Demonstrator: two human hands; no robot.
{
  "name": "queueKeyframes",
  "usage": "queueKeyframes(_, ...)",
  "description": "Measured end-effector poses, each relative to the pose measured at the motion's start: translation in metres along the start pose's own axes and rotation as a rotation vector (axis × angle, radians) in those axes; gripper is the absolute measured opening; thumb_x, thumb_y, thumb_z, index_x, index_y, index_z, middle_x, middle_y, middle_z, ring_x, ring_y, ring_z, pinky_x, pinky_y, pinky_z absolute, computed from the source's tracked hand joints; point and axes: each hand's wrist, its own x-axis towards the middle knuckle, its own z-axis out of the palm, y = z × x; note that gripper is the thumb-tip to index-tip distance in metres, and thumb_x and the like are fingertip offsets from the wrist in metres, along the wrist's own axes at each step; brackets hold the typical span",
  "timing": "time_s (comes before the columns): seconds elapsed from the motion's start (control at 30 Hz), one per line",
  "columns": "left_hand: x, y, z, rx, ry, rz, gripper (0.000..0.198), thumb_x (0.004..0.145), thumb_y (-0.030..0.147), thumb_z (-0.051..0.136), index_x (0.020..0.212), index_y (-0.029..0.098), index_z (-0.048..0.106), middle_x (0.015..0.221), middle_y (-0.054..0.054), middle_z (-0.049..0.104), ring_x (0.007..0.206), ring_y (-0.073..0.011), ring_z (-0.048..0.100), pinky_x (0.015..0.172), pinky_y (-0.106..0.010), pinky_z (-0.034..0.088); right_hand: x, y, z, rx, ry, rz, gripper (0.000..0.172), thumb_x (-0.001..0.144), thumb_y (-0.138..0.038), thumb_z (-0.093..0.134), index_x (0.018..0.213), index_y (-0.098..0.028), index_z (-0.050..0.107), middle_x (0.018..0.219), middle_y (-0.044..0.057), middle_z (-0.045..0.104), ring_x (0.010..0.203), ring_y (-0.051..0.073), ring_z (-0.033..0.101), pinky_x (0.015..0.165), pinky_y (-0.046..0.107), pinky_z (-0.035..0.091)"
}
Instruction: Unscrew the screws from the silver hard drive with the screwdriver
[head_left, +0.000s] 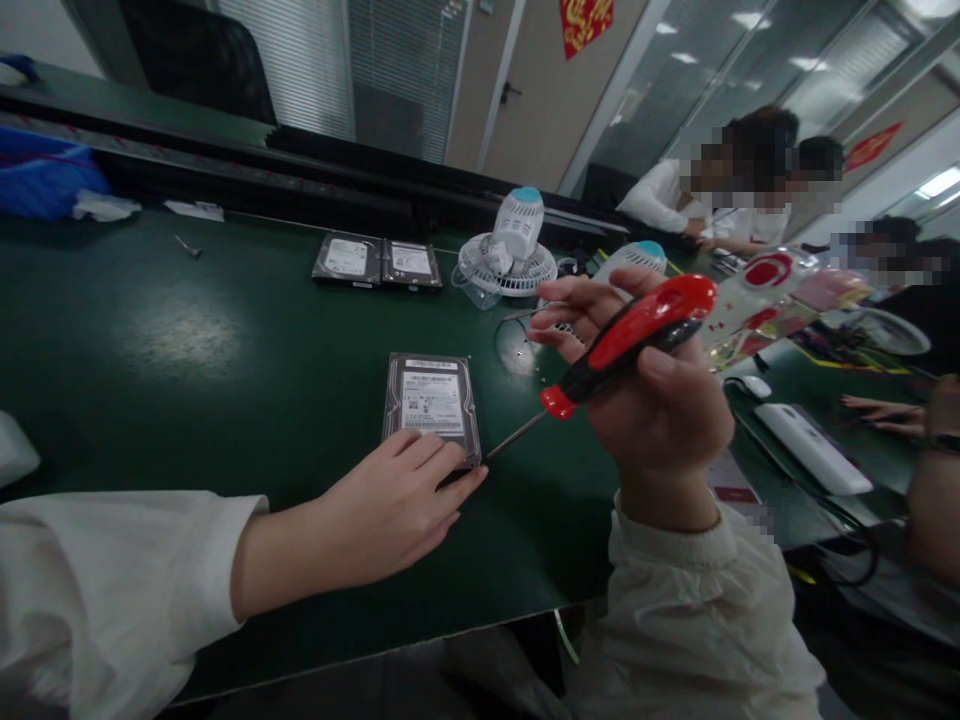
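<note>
A hard drive [433, 400] with a white label lies on the green table in front of me. My left hand [409, 490] grips its near end, fingers over the edge, and covers part of the label. In my right hand [660, 400] is a red and black screwdriver [622, 340], held by the handle at a slant. Its thin shaft points down and left, and the tip meets the near right corner of the drive beside a left fingertip. Whether a screw sits under the tip cannot be seen. A few tiny bits, perhaps screws, lie right of the drive.
Two more hard drives [376, 262] lie farther back. White fans [517, 240] stand behind my right hand. At the far left is a blue bin [49, 175], and a loose screw-like piece [187, 246] lies nearby. A white power strip [814, 448] lies right; other people sit beyond.
</note>
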Motion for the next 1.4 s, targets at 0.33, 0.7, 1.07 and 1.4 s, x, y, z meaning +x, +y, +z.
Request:
queueKeyframes(0.33, 0.0013, 0.0015, -0.0031, -0.002, 0.028, 0.002, 0.04, 0.098, 0.027, 0.06, 0.135, 0.017, 0.07, 0.109, -0.012, 0.071, 0.096, -0.0273, 0.064, 0.082, -0.042, 0.05, -0.004, 0.0014, 0.0058, -0.134, 0.033, -0.071, 0.016, 0.091, -0.037, 0.073, 0.103, -0.031, 0.064, 0.106, -0.001, 0.078, 0.102, 0.019, 0.073, 0.097, 0.04, 0.06)
queueKeyframes(0.7, 0.0006, 0.0014, -0.0014, -0.004, 0.012, 0.006, 0.04, 0.1, 0.028, 0.057, 0.137, 0.016, 0.068, 0.109, -0.012, 0.069, 0.097, -0.0281, 0.063, 0.083, -0.043, 0.05, -0.0031, -0.0002, 0.0051, -0.103, 0.038, -0.028, 0.026, 0.086, -0.031, 0.072, 0.112, -0.031, 0.067, 0.118, 0.001, 0.077, 0.108, 0.022, 0.072, 0.1, 0.041, 0.059)
queueKeyframes(1.07, 0.0028, 0.0011, -0.0038, -0.004, -0.027, -0.002, 0.041, 0.1, 0.029, 0.058, 0.138, 0.016, 0.068, 0.108, -0.012, 0.069, 0.096, -0.0279, 0.063, 0.082, -0.042, 0.049, -0.0009, -0.0004, 0.0008, -0.059, 0.045, 0.045, 0.043, 0.077, -0.042, 0.076, 0.116, -0.032, 0.065, 0.127, 0.002, 0.075, 0.111, 0.027, 0.072, 0.102, 0.048, 0.059)
queueKeyframes(1.4, -0.001, 0.0025, -0.0028, -0.009, -0.002, -0.005, 0.039, 0.1, 0.026, 0.057, 0.136, 0.016, 0.069, 0.109, -0.012, 0.069, 0.096, -0.0283, 0.063, 0.08, -0.042, 0.05, -0.0027, 0.0009, 0.0029, -0.055, 0.043, -0.011, 0.03, 0.084, -0.042, 0.074, 0.11, -0.032, 0.062, 0.113, 0.001, 0.076, 0.104, 0.022, 0.072, 0.099, 0.045, 0.059)
